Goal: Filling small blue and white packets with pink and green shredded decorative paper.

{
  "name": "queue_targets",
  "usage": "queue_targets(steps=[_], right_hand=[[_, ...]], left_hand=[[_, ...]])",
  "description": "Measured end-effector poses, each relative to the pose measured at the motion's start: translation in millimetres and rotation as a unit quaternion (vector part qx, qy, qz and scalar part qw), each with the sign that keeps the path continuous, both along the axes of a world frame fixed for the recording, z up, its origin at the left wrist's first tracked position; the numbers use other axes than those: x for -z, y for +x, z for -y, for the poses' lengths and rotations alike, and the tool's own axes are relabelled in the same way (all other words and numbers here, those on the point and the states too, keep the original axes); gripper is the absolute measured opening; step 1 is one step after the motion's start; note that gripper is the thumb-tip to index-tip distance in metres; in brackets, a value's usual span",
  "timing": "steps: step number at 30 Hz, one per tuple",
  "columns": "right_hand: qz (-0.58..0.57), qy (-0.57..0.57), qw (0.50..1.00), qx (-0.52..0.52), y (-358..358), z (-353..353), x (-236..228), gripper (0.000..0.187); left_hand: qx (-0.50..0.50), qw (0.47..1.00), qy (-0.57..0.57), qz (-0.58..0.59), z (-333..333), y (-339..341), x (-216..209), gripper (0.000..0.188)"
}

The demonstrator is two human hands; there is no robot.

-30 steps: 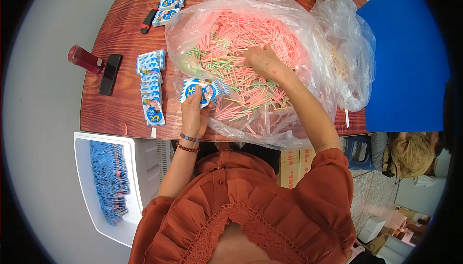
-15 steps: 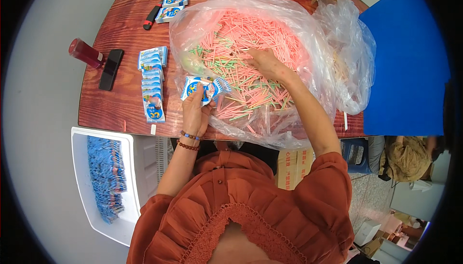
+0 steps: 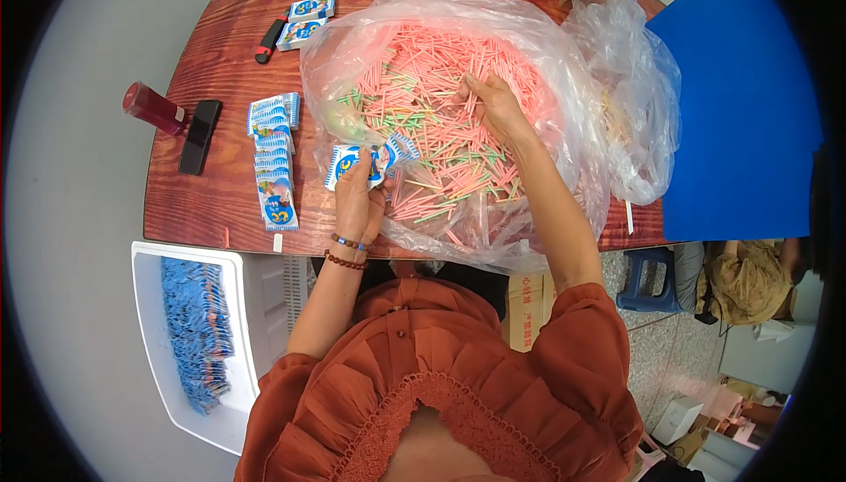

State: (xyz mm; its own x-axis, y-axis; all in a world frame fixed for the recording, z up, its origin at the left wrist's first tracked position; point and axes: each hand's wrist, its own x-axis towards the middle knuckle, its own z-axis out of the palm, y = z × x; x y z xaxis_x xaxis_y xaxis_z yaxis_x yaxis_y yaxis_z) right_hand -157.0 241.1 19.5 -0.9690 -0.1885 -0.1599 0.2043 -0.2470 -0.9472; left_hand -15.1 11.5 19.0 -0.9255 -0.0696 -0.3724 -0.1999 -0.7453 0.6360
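Observation:
A large clear plastic bag (image 3: 322,72) lies spread on the table, full of thin pink sticks (image 3: 502,55) with some green ones (image 3: 432,143) among them. My left hand (image 3: 354,196) grips a small blue-and-white packet (image 3: 345,163) at the bag's near left side, its crimped end pointing right. My right hand (image 3: 500,110) is over the sticks, thumb and fingers curled together; what they hold, if anything, is too small to make out. Left of the bag lies an overlapping row of similar packets (image 3: 276,165).
On the red-brown wooden table (image 3: 238,24) are two small packs (image 3: 302,33), a box cutter (image 3: 269,41), a phone (image 3: 201,137) and a red bottle (image 3: 155,109). A white bin (image 3: 145,323) with blue packets stands below left. Another plastic bag (image 3: 639,99) lies near a blue panel (image 3: 749,112).
My right hand has drawn slightly toward the right over the sticks, its fingers more curled. My left hand still holds the packet, almost in the same place. The whole view has shifted slightly.

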Motion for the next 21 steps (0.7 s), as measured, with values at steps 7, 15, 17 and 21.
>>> queue_targets(steps=[7, 15, 17, 21], right_hand=[[-0.147, 0.183, 0.969, -0.083, -1.6, -10.0, 11.1, 0.026], [-0.24, 0.69, 0.62, -0.286, 19.5, 17.8, -40.4, 0.019], [-0.265, 0.707, 0.591, -0.286, 21.8, 19.6, -28.1, 0.018], [-0.362, 0.715, 0.547, -0.242, 21.2, 21.7, -8.3, 0.016]], left_hand=[[0.003, 1.0, 0.0, -0.003, -3.6, -0.9, 1.3, 0.024], [-0.007, 1.0, 0.005, 0.013, 3.1, 4.1, 1.3, 0.025], [-0.015, 1.0, 0.009, 0.014, 2.8, 3.0, 2.5, 0.025], [-0.009, 1.0, 0.005, 0.001, 3.1, 3.8, 3.6, 0.024]])
